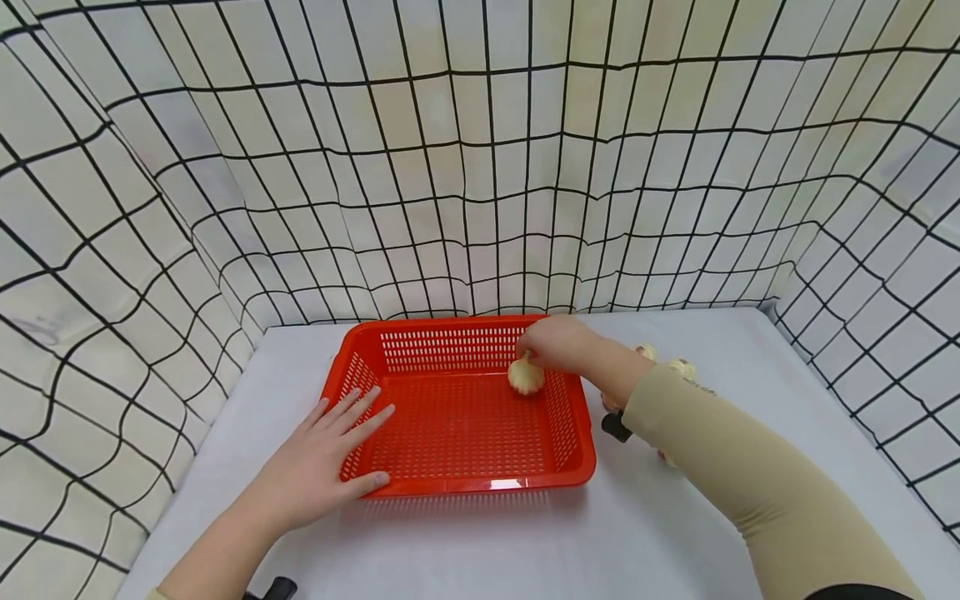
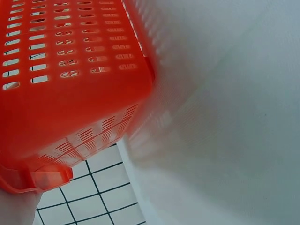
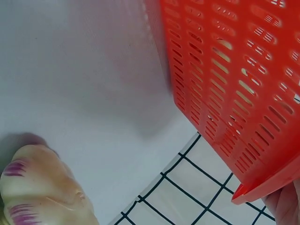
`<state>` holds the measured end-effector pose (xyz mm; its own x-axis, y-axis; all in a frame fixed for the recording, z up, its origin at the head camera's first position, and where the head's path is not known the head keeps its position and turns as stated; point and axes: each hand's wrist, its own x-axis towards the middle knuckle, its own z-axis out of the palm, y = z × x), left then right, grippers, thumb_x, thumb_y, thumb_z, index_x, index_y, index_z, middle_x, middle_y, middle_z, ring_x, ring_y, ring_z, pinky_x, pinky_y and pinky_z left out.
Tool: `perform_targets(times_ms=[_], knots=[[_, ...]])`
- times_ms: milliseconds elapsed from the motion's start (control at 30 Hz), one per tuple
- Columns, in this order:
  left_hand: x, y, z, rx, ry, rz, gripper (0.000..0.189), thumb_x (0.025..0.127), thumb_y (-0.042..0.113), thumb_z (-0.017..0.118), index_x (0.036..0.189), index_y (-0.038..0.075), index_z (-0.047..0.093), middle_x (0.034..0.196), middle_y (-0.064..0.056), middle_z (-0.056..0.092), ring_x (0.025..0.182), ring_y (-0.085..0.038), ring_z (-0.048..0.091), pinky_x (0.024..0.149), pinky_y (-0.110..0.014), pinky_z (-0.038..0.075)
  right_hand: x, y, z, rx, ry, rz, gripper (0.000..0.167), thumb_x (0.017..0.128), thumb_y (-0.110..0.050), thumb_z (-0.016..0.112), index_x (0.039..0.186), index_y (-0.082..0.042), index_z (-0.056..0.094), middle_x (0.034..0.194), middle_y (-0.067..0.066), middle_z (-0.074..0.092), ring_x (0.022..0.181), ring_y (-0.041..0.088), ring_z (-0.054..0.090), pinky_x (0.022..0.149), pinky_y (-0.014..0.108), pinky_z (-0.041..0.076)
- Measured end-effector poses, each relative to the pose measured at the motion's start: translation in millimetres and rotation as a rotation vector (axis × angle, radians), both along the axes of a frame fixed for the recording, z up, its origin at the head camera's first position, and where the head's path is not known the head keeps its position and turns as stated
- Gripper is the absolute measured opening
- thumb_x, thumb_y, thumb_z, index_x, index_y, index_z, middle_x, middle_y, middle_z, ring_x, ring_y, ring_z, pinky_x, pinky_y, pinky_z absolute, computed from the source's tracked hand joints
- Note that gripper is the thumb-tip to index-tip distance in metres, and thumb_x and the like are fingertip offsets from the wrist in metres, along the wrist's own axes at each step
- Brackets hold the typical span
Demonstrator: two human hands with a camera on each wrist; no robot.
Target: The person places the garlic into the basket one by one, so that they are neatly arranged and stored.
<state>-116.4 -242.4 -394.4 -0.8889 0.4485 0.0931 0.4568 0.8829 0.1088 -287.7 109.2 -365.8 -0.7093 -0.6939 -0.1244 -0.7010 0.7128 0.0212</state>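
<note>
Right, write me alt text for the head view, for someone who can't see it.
A right hand holds a garlic bulb by its stem at the right end of a red basket, while the left hand spreads over its left side. More bulbs lie right of the basket, partly hidden by the right arm.

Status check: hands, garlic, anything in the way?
Right hand holding garlic bulb inside red basket. Left hand spread over basket's left side. Right forearm partly hides other bulbs outside.
</note>
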Motion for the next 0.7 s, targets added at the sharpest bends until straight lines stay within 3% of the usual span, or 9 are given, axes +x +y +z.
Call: perform_targets(times_ms=[267, 500, 700], knots=[[0.4, 1.0, -0.7, 0.004, 0.004, 0.004, 0.082, 0.086, 0.069, 0.059, 0.154, 0.028, 0.038, 0.163, 0.000, 0.024, 0.148, -0.032, 0.023, 0.119, -0.056, 0.012, 2.4, -2, 0.9, 0.007, -0.003, -0.004, 0.028, 0.092, -0.018, 0.071, 0.120, -0.018, 0.073, 0.112, -0.004, 0.072, 0.101, 0.013, 0.065, 0.091, 0.033, 0.054], [0.0, 0.9, -1.2, 0.012, 0.000, 0.006, 0.084, 0.085, 0.073, 0.054, 0.154, 0.028, 0.038, 0.163, 0.000, 0.024, 0.149, -0.032, 0.022, 0.119, -0.056, 0.012, 2.4, 0, 6.1, -0.039, -0.026, -0.013, 0.036, 0.093, -0.023, 0.070, 0.129, -0.019, 0.068, 0.124, -0.003, 0.068, 0.115, 0.016, 0.062, 0.098, 0.038, 0.051], [-0.2, -0.2, -1.2, 0.013, 0.006, 0.006, 0.085, 0.085, 0.072, 0.057, 0.155, 0.028, 0.037, 0.163, 0.000, 0.024, 0.148, -0.033, 0.022, 0.119, -0.057, 0.012, 4.6, 5, 13.8, -0.119, -0.033, -0.025, 0.034, 0.093, -0.024, 0.070, 0.126, -0.018, 0.070, 0.122, -0.002, 0.068, 0.114, 0.018, 0.061, 0.098, 0.039, 0.050]])
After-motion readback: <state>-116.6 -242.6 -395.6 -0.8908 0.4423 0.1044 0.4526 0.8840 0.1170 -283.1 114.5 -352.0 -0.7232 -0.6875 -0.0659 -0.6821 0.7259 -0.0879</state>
